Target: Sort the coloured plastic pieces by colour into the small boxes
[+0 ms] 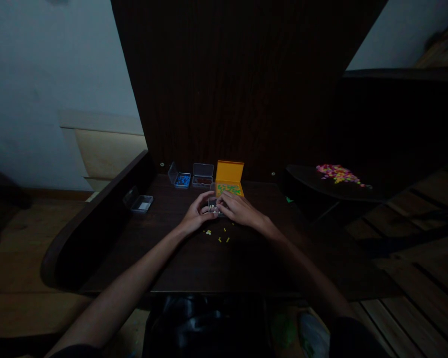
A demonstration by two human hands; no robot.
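Note:
A small clear plastic box [212, 201] with pale little pieces in it stands in the middle of the dark table. My left hand [197, 215] curves round its left side, thumb in front and fingers behind. Over the box's right part is my right hand [239, 208], its fingertips pinched together; whatever they hold is too small to make out. Several small yellow pieces [220, 239] lie loose in front of the box, and a pale cluster [208, 232] lies left of them. Just behind my hands stands an open orange case [229, 171] with green pieces inside.
Left of the orange case are an open clear box of blue pieces [182, 180] and another with dark red contents [202, 180]. Farther left sits an open clear box [142, 203] with something white. Multicoloured pieces [339, 174] are heaped on a shelf at right. A raised side panel [97, 214] bounds the left.

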